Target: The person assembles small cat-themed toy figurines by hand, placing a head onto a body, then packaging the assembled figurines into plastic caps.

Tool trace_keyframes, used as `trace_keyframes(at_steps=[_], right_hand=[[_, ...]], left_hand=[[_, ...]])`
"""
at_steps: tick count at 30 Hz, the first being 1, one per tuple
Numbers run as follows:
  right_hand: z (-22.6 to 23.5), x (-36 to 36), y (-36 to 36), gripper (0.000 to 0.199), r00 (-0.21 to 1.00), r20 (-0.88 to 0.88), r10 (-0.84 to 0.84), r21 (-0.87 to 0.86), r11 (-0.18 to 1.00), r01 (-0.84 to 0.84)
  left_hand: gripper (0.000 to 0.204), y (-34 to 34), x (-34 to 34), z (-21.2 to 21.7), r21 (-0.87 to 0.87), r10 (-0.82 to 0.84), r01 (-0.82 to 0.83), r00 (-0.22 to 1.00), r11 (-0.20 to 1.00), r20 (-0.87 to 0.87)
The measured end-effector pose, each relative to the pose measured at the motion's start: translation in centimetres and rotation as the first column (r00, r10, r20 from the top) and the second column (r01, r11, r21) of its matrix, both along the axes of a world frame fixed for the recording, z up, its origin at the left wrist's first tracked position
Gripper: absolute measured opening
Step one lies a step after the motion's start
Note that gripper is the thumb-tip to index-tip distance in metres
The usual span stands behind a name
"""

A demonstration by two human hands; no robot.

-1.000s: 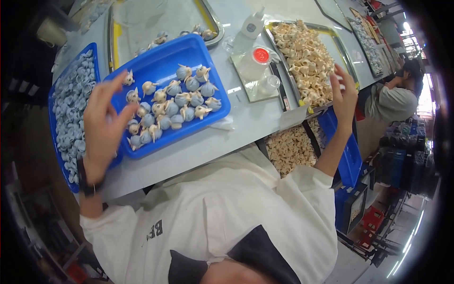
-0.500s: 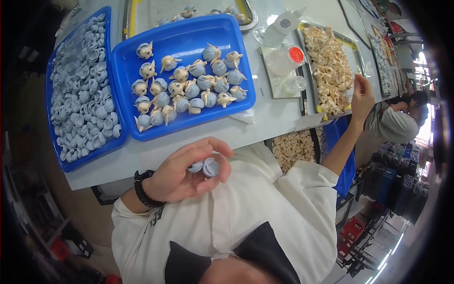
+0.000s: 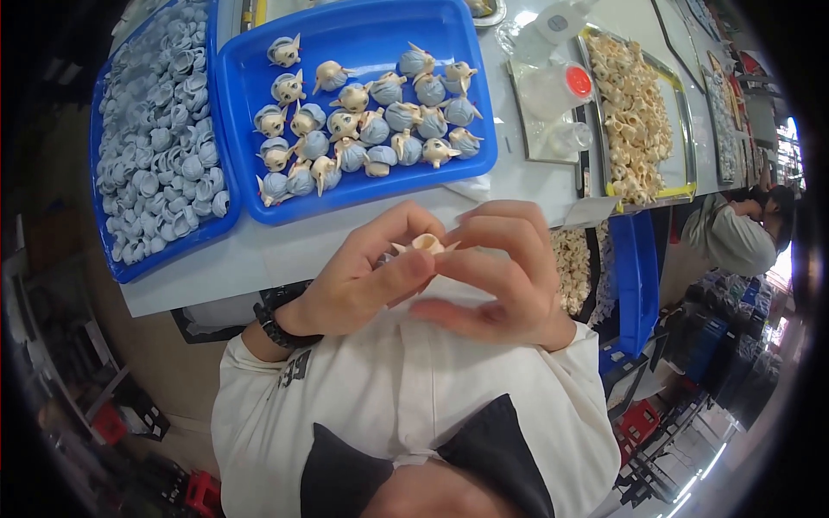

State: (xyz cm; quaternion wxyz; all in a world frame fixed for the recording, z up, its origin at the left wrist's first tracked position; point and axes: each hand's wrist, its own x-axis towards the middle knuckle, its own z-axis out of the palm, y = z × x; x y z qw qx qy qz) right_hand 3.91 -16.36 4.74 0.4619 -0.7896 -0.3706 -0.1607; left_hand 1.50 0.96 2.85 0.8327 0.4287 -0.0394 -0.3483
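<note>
As we hold both hands together in front of the chest, these are the points we note:

Piece in hand: a small beige doll head (image 3: 425,244) with pointed ears, pinched between the fingertips of our left hand (image 3: 363,285) and our right hand (image 3: 496,276), just above the white shirt.
Left hand: fingers curled shut around the near side of the piece; half a second ago it held a grey cap alone, and whether that cap is still under the fingers we cannot tell.
Right hand: closed on the far side of the piece; a moment ago it was stretched out to the tray of beige heads (image 3: 635,121), now well beyond its fingertips.
What that means: we judge that the fetching is over and fitting cap to head is in hand.
Ahead of the left hand: the blue tray (image 3: 363,34) of capped heads.
Further left: the blue tray of grey caps (image 3: 155,147).
Ahead of the right hand: a clear bottle with a red lid (image 3: 561,86).
</note>
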Motion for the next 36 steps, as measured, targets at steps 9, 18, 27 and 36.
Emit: trace_keyframes(at_steps=[9, 18, 27, 36], right_hand=[[-1.1, 0.6, 0.3, 0.038, 0.968, 0.238, -0.076, 0.066, 0.996, 0.062], [-1.6, 1.0, -0.5, 0.044, 0.953, -0.2, 0.226, 0.313, 0.937, -0.156], [-2.4, 1.5, -0.7, 0.042, 0.995, 0.096, 0.003, 0.001, 1.0, -0.003], [1.5, 3.6, -10.9, 0.024, 0.89, -0.012, -0.456, 0.137, 0.881, 0.454]], left_hand=[[0.037, -0.1, 0.0, -0.8, -0.013, 0.036, -0.036, 0.998, 0.999, 0.042], [0.027, -0.2, -0.2, -0.1, 0.095, 0.202, -0.223, 0.96, 0.97, 0.195], [0.03, -0.2, 0.0, -0.4, 0.293, 0.175, -0.412, 0.786, 0.863, 0.592], [0.036, -0.8, 0.4, 0.4, -0.167, 0.124, -0.151, 0.98, 0.974, -0.158]])
